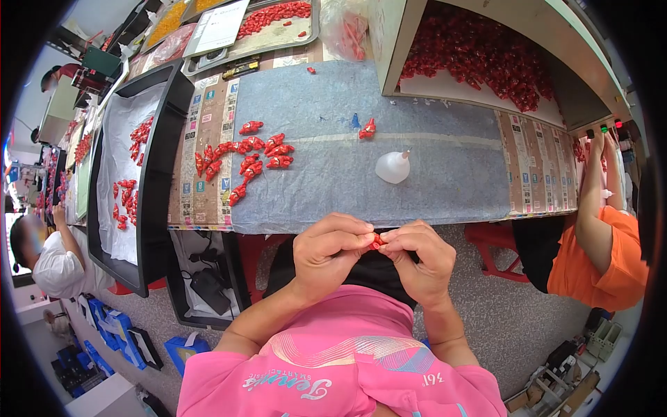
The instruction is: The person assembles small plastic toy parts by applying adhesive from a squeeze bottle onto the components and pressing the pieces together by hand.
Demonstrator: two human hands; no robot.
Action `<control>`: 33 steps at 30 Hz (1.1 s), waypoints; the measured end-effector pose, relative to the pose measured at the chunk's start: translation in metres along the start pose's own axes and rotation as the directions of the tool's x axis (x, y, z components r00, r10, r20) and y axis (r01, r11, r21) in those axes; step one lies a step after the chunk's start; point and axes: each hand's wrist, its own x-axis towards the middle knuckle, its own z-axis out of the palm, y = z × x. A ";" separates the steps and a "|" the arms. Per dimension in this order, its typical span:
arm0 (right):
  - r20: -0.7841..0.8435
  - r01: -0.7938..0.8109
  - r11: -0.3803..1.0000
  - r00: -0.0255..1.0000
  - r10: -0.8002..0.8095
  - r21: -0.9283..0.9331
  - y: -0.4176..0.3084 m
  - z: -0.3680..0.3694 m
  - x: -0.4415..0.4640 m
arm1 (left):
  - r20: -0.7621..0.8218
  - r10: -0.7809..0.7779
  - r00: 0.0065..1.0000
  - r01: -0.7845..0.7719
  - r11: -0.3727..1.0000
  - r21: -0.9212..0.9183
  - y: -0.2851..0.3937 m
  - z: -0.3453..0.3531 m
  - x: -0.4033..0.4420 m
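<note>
Just past the table's front edge, my left hand (332, 251) and my right hand (421, 258) meet with fingers pinched together. Between the fingertips is a small red piece (376, 241), mostly covered, so its exact kind does not show. Ahead on the blue cloth (319, 181) stands a translucent white squeeze bottle (393, 167) with a narrow tip. A single red figure-like piece (367, 128) lies behind the bottle. Several similar red pieces (251, 144) are spread in a loose cluster to the left.
A black tray (182, 90) with white lining and red pieces stands left. Back right, a box (390, 48) holds a heap of red pieces; a metal tray (316, 21) lies at the back. A co-worker in orange (603, 257) sits right, another in white (62, 267) left.
</note>
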 end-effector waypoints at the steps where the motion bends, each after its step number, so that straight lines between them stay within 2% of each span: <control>1: -0.007 -0.012 1.000 1.000 0.012 0.009 0.000 0.000 0.000 | 0.005 -0.003 1.000 0.003 1.000 0.000 0.000 0.000 0.000; 14: -0.016 -0.032 0.999 0.999 0.032 0.027 -0.002 -0.002 -0.002 | 0.017 -0.007 1.000 0.007 1.000 0.012 0.001 0.002 0.000; 17: 0.010 -0.070 0.997 0.998 0.069 0.044 -0.003 -0.005 -0.002 | 0.034 -0.045 0.998 0.045 0.999 0.008 0.004 0.000 0.000; 19: 0.028 -0.115 0.981 0.993 0.112 0.157 -0.003 -0.007 0.000 | 0.032 -0.055 0.998 0.055 0.998 -0.001 0.002 -0.001 -0.001; 23: 0.019 -0.182 0.973 0.983 0.181 0.140 0.000 -0.007 -0.005 | 0.050 -0.082 0.995 0.085 0.994 -0.061 -0.001 0.000 -0.002; 25: 0.045 -0.266 0.951 0.964 0.263 0.156 0.001 -0.008 -0.007 | 0.071 -0.070 0.995 0.074 0.996 -0.047 0.000 0.000 0.000; 27: 0.027 -0.262 0.951 0.965 0.261 0.163 0.004 -0.009 -0.009 | 0.095 -0.056 0.994 0.060 0.998 -0.035 0.003 0.000 0.002; 30: 0.012 -0.263 0.951 0.964 0.264 0.163 0.004 -0.012 -0.009 | 0.131 -0.099 0.986 0.105 0.994 -0.038 0.007 -0.001 0.004; 32: 0.016 -0.268 0.950 0.963 0.269 0.159 0.002 -0.013 -0.008 | 0.165 -0.196 0.967 0.225 0.958 -0.176 0.003 -0.005 0.001; 33: 0.030 -0.269 0.951 0.963 0.267 0.151 0.000 -0.013 -0.007 | 0.166 -0.197 0.966 0.226 0.958 -0.174 0.002 -0.005 0.000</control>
